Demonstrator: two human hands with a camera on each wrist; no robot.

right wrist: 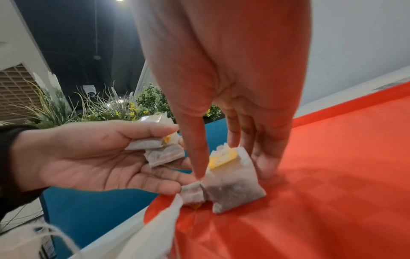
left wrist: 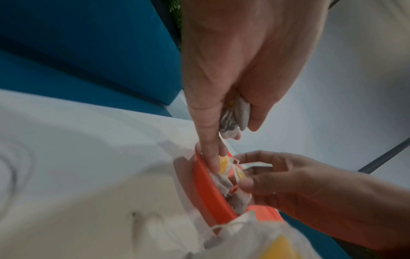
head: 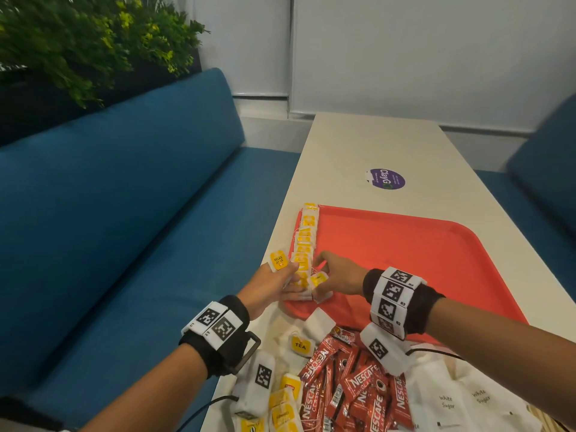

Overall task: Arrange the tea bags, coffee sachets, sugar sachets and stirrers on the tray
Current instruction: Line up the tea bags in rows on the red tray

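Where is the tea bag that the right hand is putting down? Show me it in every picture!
Head view: the tea bag sits low in the middle, under the right hand.
Left wrist view: lower middle, a blurry tea bag inside the tray rim.
Right wrist view: centre, the tea bag between thumb and fingers.
Shared landmark: the red tray.

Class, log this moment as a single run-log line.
step: laying tea bags | left hand: holds spare bags | right hand: sets tea bag on red tray

Blk wristbands (head: 419, 304) w/ white marker tags, cables.
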